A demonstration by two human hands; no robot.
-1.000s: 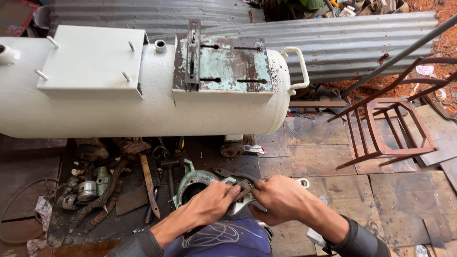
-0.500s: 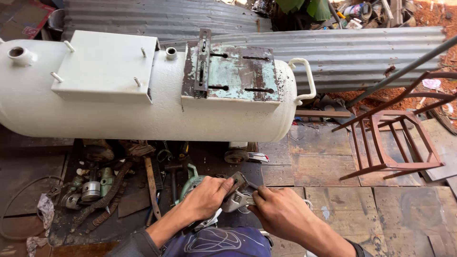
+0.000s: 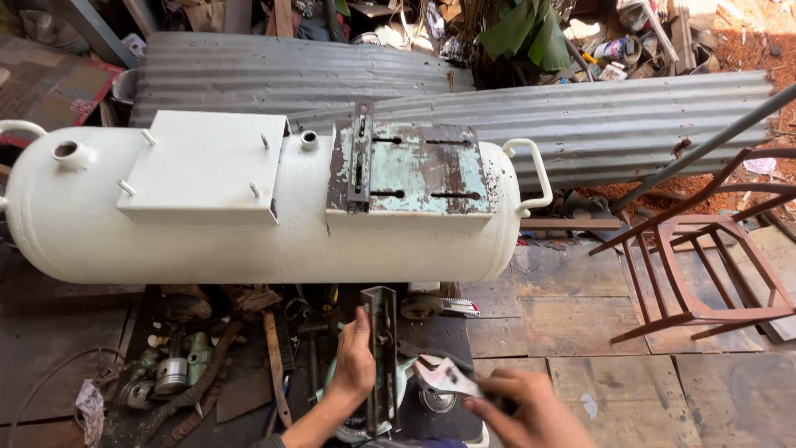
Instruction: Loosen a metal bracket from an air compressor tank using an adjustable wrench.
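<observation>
My left hand (image 3: pixel 355 361) grips a long slotted steel bar (image 3: pixel 383 348) and holds it upright below the tank. My right hand (image 3: pixel 526 406) holds an adjustable wrench (image 3: pixel 439 377), its jaws pointing left toward the bar. Above them lies a big white cylindrical tank (image 3: pixel 249 224) on its side. It carries a white mounting plate (image 3: pixel 203 166) and a rusty, pale green plate (image 3: pixel 414 170) with slots. A second slotted bar (image 3: pixel 361 153) lies across that rusty plate.
Tools and metal parts (image 3: pixel 191 357) lie scattered on the floor under the tank at lower left. A rusty chair frame (image 3: pixel 696 265) stands at right on wooden boards. Corrugated metal sheets (image 3: pixel 580 116) lie behind the tank, with junk beyond.
My left hand has lifted the slotted bar upright. My right hand has pulled away to the right with the wrench. The view has tilted up and shifted.
</observation>
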